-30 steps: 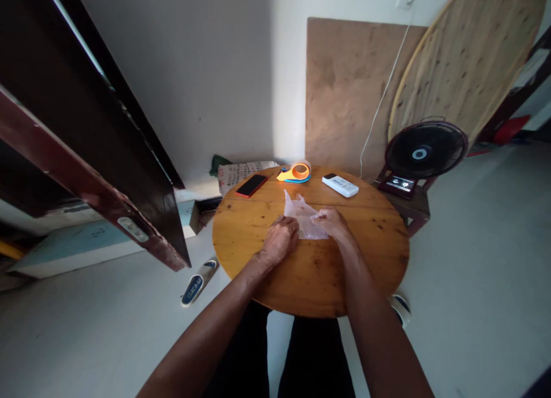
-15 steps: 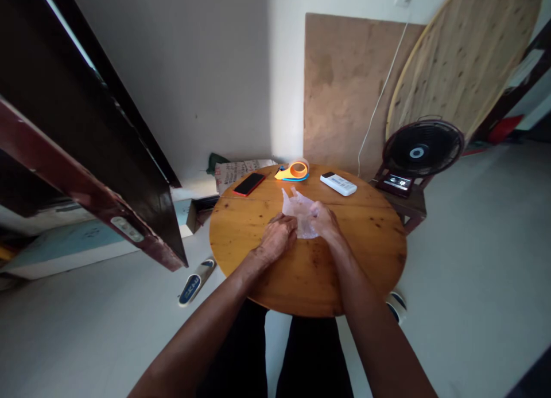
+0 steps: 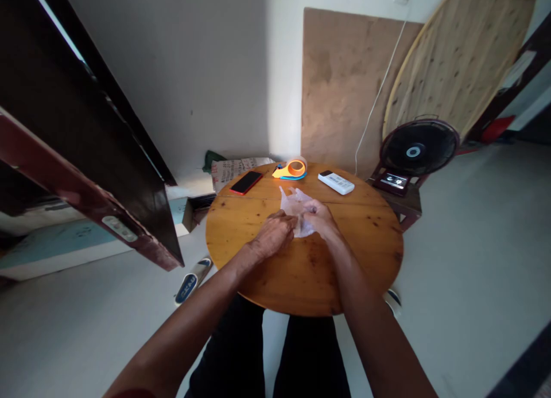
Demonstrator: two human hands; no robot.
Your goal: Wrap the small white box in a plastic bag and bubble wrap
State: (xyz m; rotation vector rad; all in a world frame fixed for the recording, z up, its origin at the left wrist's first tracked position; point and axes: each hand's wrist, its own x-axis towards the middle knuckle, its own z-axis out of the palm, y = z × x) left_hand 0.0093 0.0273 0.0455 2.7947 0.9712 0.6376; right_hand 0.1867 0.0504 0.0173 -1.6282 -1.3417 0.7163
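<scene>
On the round table [image 3: 365,243], plastic bag [image 3: 296,203] lay creased; right hand [image 3: 321,218] pinched its right side, left hand [image 3: 274,233] curled at its left edge, grip unclear. Thin plastic wanted light, even tension.

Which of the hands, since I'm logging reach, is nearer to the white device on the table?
Right. The right hand, at the thin plastic, is slightly left of the white device, on its near side; the left hand, also at it, is farther left and farther back.
</scene>
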